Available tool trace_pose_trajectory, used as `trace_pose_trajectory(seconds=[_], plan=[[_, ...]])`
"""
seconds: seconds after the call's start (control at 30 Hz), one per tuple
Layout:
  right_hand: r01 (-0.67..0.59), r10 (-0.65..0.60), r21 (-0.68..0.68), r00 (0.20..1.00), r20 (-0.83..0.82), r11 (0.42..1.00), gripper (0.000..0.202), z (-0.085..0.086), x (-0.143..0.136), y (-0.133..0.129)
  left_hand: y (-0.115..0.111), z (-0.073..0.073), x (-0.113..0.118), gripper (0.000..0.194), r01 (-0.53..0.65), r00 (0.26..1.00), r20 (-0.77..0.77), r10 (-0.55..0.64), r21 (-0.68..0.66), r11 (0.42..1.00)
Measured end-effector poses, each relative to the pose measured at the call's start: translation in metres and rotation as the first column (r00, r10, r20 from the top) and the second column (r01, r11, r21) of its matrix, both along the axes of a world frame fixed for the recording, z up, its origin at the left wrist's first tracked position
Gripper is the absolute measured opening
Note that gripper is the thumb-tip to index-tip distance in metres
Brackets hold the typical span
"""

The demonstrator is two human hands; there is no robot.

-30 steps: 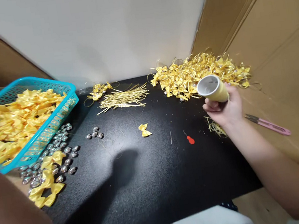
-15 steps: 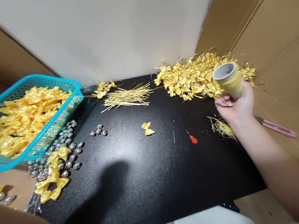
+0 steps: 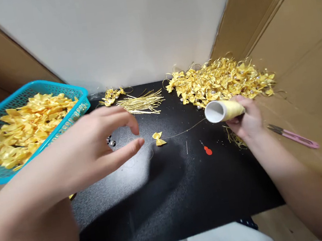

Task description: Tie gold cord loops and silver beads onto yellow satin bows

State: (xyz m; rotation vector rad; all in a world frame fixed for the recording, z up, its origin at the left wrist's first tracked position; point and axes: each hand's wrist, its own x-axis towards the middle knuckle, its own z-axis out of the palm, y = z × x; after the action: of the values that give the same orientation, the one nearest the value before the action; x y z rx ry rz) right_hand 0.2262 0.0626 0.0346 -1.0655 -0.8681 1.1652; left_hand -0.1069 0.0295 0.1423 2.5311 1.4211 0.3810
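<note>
My right hand grips a spool of yellow thread, tilted so its hollow end faces left. A fine thread runs from the spool leftward to a small yellow bow on the black table. Over the table's left part hovers my left hand, thumb and index finger curved apart with nothing visible between them. Its fingertips are left of the bow. A needle and a red needle threader lie to the right of the bow.
A blue basket of yellow bows stands at the left. Gold ties lie at the back, beside a large heap of finished bows. Thread scraps and pink snips are at the right. Dark beads show behind my left hand.
My left hand has come in from the lower left and covers most of the beads. My right hand has moved slightly left and tipped the spool from upright onto its side.
</note>
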Motion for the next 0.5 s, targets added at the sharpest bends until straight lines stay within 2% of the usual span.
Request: trace_pose_trajectory(seconds=[0.07, 0.1, 0.13, 0.17, 0.2, 0.23, 0.27, 0.33, 0.4, 0.47, 0.5], plan=[[0.047, -0.047, 0.003, 0.999, 0.012, 0.999, 0.026, 0.0, -0.008, -0.005, 0.004, -0.01, 0.002, 0.044, -0.088, 0.96, -0.261, 0.105, 0.077, 0.993], [0.064, -0.064, 0.009, 0.998, 0.019, 0.998, 0.022, 0.001, -0.012, -0.008, 0.005, -0.016, 0.005, 0.048, -0.133, 0.937, -0.302, 0.175, 0.155, 0.979], [0.064, -0.064, 0.02, 0.997, 0.03, 0.998, 0.02, 0.001, -0.015, -0.01, 0.006, -0.022, 0.01, 0.05, -0.145, 0.939, -0.279, 0.2, 0.206, 0.968], [0.05, -0.052, 0.036, 0.998, 0.04, 0.998, 0.018, 0.0, -0.018, -0.012, 0.006, -0.029, 0.018, 0.052, -0.121, 0.967, -0.197, 0.162, 0.205, 0.971], [0.03, -0.032, 0.052, 0.998, 0.047, 0.998, 0.018, 0.0, -0.021, -0.014, 0.005, -0.037, 0.027, 0.053, -0.065, 0.996, -0.044, 0.074, 0.175, 0.982], [0.008, -0.011, 0.066, 0.999, 0.05, 0.998, 0.019, -0.001, -0.023, -0.015, 0.005, -0.045, 0.038, 0.055, 0.031, 0.991, 0.13, -0.039, 0.061, 0.998], [-0.018, 0.014, 0.075, 0.998, 0.053, 0.997, 0.02, -0.001, -0.024, -0.016, 0.004, -0.054, 0.048, 0.059, 0.138, 0.947, 0.303, -0.111, -0.068, 0.988], [-0.083, 0.08, 0.07, 0.996, 0.05, 0.994, 0.025, -0.002, -0.026, -0.018, 0.002, -0.069, 0.068, 0.066, 0.295, 0.829, 0.545, -0.126, -0.234, 0.927], [-0.16, 0.158, 0.053, 0.987, 0.036, 0.986, 0.028, -0.002, -0.027, -0.019, 0.002, -0.08, 0.081, 0.06, 0.429, 0.751, 0.651, -0.11, -0.355, 0.83], [-0.226, 0.225, 0.046, 0.974, 0.022, 0.973, 0.03, -0.001, -0.027, -0.021, 0.004, -0.084, 0.085, 0.03, 0.481, 0.749, 0.656, -0.097, -0.437, 0.761], [-0.251, 0.25, 0.045, 0.968, 0.02, 0.967, 0.03, -0.001, -0.027, -0.021, 0.005, -0.084, 0.084, 0.024, 0.465, 0.767, 0.637, -0.08, -0.465, 0.754]])
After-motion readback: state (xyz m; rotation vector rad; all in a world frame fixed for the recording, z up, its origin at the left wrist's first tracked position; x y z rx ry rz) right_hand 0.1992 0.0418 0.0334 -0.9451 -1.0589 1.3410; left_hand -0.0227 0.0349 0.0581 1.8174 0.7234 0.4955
